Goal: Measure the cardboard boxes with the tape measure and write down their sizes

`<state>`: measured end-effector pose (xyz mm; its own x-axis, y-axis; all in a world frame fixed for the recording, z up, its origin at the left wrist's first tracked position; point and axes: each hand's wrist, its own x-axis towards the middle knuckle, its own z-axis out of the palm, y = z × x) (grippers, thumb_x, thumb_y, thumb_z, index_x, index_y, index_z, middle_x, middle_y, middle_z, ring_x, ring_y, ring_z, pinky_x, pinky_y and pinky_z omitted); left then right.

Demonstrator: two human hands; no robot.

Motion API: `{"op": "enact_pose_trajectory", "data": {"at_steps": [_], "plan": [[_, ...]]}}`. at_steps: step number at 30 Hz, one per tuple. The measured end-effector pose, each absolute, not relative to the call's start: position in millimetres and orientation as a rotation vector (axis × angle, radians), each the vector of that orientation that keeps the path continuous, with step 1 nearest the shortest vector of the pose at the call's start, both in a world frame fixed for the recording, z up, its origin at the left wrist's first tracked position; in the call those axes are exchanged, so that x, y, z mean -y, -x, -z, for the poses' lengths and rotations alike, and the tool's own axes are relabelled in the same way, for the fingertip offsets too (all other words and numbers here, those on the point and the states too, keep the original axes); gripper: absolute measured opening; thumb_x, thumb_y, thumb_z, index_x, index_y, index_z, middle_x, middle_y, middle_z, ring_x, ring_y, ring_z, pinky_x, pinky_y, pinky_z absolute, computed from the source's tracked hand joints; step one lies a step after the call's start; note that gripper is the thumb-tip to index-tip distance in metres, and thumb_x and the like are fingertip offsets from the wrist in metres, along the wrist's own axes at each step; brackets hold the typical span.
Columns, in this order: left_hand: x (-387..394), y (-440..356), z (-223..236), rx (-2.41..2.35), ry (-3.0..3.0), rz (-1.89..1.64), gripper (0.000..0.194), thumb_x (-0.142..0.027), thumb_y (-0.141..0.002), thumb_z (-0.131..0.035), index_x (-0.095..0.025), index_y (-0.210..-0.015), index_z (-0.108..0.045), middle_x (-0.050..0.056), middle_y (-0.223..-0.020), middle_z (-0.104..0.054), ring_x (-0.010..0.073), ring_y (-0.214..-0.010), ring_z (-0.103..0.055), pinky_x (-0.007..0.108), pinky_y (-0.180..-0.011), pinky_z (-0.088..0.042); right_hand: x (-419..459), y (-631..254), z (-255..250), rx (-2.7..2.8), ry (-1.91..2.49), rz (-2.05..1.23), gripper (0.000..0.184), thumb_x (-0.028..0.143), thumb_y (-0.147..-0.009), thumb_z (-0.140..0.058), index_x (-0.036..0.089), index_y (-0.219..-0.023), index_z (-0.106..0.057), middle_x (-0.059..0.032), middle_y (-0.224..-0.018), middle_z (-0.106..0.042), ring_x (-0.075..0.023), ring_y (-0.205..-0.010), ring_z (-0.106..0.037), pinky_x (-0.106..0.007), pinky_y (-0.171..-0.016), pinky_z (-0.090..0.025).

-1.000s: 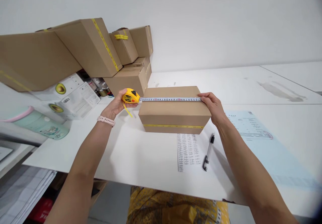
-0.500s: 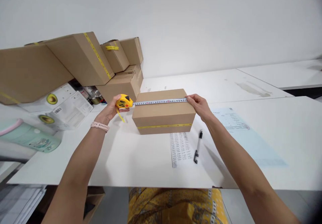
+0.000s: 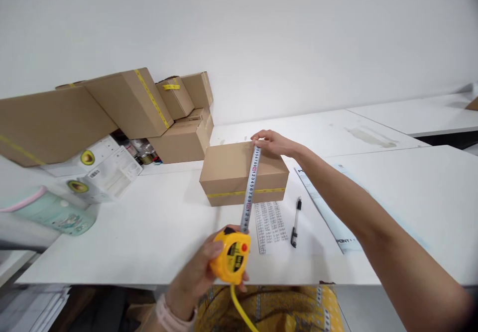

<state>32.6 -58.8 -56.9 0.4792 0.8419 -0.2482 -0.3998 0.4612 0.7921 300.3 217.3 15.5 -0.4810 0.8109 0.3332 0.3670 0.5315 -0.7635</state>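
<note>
A closed cardboard box (image 3: 231,165) with yellow tape along its front stands on the white table. My left hand (image 3: 203,262) grips the yellow case of a tape measure (image 3: 233,255) near the table's front edge. From the case the blade (image 3: 250,190) runs out and up, slanting across the front and top of the box. At the box's back edge, my right hand (image 3: 271,142) pinches the blade's far end. A yellow strap hangs from the case. In front of the box lie a printed sheet of small labels (image 3: 271,227) and a black-capped pen (image 3: 296,222).
Several cardboard boxes (image 3: 127,100) are stacked at the left back against the wall. Below them lie a white carton with avocado pictures (image 3: 108,172) and a mint-green tumbler (image 3: 56,210). A pale blue printed sheet (image 3: 336,222) rests under my right forearm.
The tape has turned from lying lengthwise along the box top to running front to back. My left hand brought the case toward me; my right hand moved to the back edge.
</note>
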Motion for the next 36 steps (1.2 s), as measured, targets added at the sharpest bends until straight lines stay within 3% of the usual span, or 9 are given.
{"op": "enact_pose_trajectory", "data": {"at_steps": [4, 10, 15, 26, 32, 36], "plan": [[54, -84, 59, -0.68, -0.608, -1.09, 0.054, -0.059, -0.07, -0.082, -0.022, -0.107, -0.068, 0.008, -0.092, -0.07, 0.0255, -0.067, -0.074, 0.037, -0.057, -0.062, -246, -268, -9, 1.942, 1.053, -0.938, 0.022, 0.044, -0.088, -0.064, 0.024, -0.093, -0.072, -0.0058, -0.116, -0.073, -0.0236, -0.102, -0.063, -0.042, -0.097, -0.049], [30, -98, 32, -0.751, -0.567, -1.091, 0.053, -0.062, -0.07, -0.081, -0.02, -0.098, -0.067, 0.007, -0.088, -0.069, 0.0222, -0.066, -0.071, 0.039, -0.061, -0.062, -261, -252, 11, 1.805, 1.155, -0.833, 0.027, 0.04, -0.088, -0.061, 0.022, -0.106, -0.072, -0.0082, -0.111, -0.074, -0.0239, -0.098, -0.065, -0.041, -0.092, -0.051], [18, -104, 29, -0.774, -0.573, -1.091, 0.057, -0.065, -0.066, -0.082, -0.019, -0.098, -0.068, 0.006, -0.084, -0.068, 0.0224, -0.067, -0.071, 0.036, -0.06, -0.061, -270, -255, 20, 1.865, 1.213, -0.81, 0.025, 0.042, -0.087, -0.062, 0.022, -0.095, -0.077, -0.0066, -0.107, -0.078, -0.0257, -0.098, -0.069, -0.041, -0.091, -0.052], [30, -104, 37, -0.71, -0.619, -1.09, 0.047, -0.059, -0.08, -0.074, -0.019, -0.104, -0.068, 0.008, -0.09, -0.068, 0.0218, -0.071, -0.07, 0.035, -0.06, -0.061, -268, -256, 17, 1.896, 1.258, -0.814, 0.021, 0.025, -0.085, -0.062, 0.023, -0.099, -0.077, -0.0082, -0.108, -0.077, -0.0264, -0.098, -0.068, -0.044, -0.092, -0.053], [27, -107, 38, -0.711, -0.646, -1.089, 0.047, -0.06, -0.081, -0.073, -0.019, -0.105, -0.069, 0.009, -0.094, -0.068, 0.0206, -0.071, -0.069, 0.035, -0.06, -0.061, -264, -253, 14, 1.865, 1.262, -0.855, 0.016, 0.029, -0.085, -0.065, 0.022, -0.095, -0.076, -0.0084, -0.107, -0.077, -0.0267, -0.098, -0.067, -0.045, -0.094, -0.052], [33, -102, 35, -0.749, -0.703, -1.12, 0.048, -0.057, -0.078, -0.075, -0.021, -0.109, -0.067, 0.009, -0.1, -0.068, 0.0214, -0.07, -0.07, 0.036, -0.058, -0.061, -256, -257, 2, 1.72, 1.145, -0.954, 0.028, 0.047, -0.09, -0.063, 0.022, -0.097, -0.073, -0.0095, -0.109, -0.075, -0.0253, -0.098, -0.067, -0.044, -0.095, -0.052]]}}
